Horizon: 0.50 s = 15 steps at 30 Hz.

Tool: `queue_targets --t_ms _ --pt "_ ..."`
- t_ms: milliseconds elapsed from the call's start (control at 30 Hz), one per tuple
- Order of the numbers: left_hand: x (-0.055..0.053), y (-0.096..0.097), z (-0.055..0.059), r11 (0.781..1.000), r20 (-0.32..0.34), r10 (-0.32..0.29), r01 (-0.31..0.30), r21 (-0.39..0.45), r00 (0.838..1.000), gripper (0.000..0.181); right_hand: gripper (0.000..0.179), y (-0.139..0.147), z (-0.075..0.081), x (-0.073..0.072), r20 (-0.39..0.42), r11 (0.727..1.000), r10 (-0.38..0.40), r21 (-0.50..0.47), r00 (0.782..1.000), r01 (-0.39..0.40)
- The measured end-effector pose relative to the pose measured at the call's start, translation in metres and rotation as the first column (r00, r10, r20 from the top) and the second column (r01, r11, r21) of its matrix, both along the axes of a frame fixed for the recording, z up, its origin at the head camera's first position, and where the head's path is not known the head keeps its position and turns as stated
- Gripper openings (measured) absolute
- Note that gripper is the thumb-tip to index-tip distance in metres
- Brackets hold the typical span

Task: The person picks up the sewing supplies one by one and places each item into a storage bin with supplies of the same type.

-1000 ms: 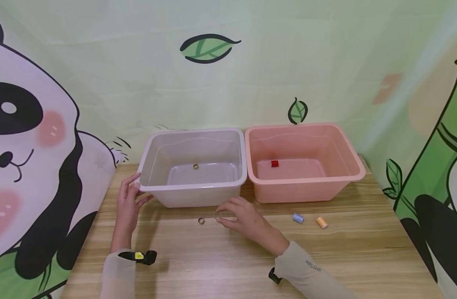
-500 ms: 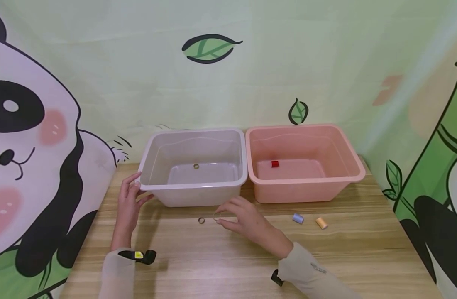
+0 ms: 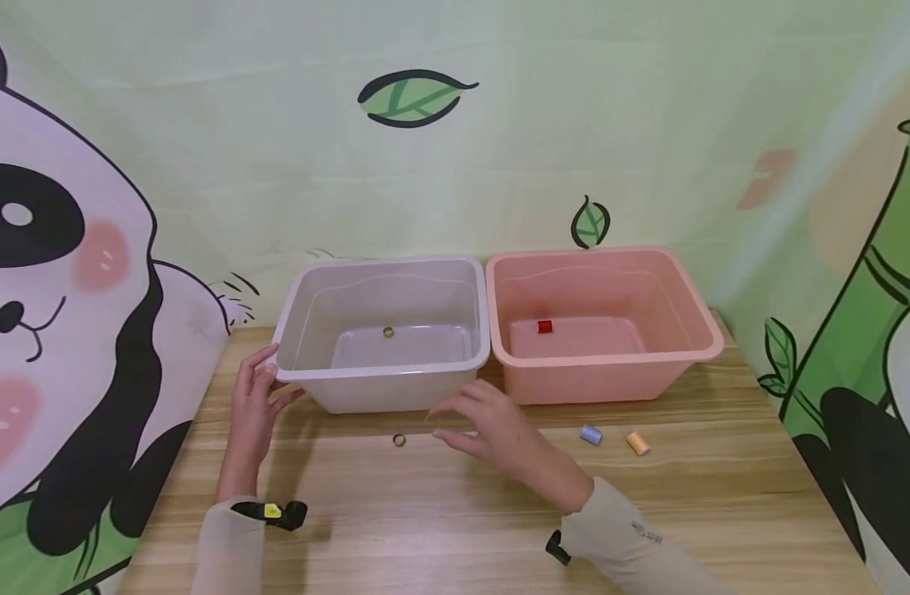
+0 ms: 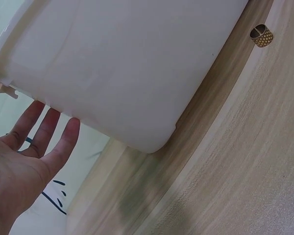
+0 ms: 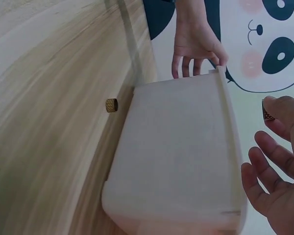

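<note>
My right hand (image 3: 502, 434) pinches a dimpled metal ring thimble (image 5: 267, 110) between thumb and finger, just in front of the whitish-grey plastic bin (image 3: 395, 392). In the head view that thimble is barely visible at the fingertips. A second ring thimble (image 3: 399, 440) stands on the wooden table to the left of this hand; its dimples and split band show in the left wrist view. My left hand (image 3: 254, 409) holds the grey bin's front left corner, fingers on the rim and against the wall beneath. Another thimble (image 3: 388, 331) lies inside the grey bin.
Beside the grey bin stands a pink bin (image 3: 577, 384), with a red thread spool (image 3: 545, 326) on its floor. A blue spool (image 3: 592, 435) and an orange spool (image 3: 638, 444) lie on the table (image 3: 425, 529) before it. A panda-printed cloth backs the table.
My right hand shifts slightly right and tilts, and the pinched thimble shows less clearly than before. The left hand keeps its place on the grey bin.
</note>
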<state>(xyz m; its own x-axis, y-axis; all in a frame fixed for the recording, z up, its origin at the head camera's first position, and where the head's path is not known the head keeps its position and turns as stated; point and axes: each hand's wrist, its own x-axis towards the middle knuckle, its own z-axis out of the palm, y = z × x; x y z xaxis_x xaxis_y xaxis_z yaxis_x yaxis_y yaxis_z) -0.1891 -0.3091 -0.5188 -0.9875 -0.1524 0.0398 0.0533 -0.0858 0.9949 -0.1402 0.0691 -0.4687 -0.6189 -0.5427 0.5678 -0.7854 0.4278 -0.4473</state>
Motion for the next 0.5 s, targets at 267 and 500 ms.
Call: queue_targets --t_ms 267,500 --pt "0.001 -0.001 0.001 1.000 0.013 0.009 -0.009 0.003 1.000 0.042 0.026 0.001 0.015 -0.006 -0.050 1.000 0.022 -0.017 0.998 -0.023" --pt "0.001 -0.001 0.001 1.000 0.013 -0.005 0.005 0.000 1.000 0.044 0.025 0.003 0.032 -0.010 0.002 1.000 -0.014 0.009 1.000 0.014"
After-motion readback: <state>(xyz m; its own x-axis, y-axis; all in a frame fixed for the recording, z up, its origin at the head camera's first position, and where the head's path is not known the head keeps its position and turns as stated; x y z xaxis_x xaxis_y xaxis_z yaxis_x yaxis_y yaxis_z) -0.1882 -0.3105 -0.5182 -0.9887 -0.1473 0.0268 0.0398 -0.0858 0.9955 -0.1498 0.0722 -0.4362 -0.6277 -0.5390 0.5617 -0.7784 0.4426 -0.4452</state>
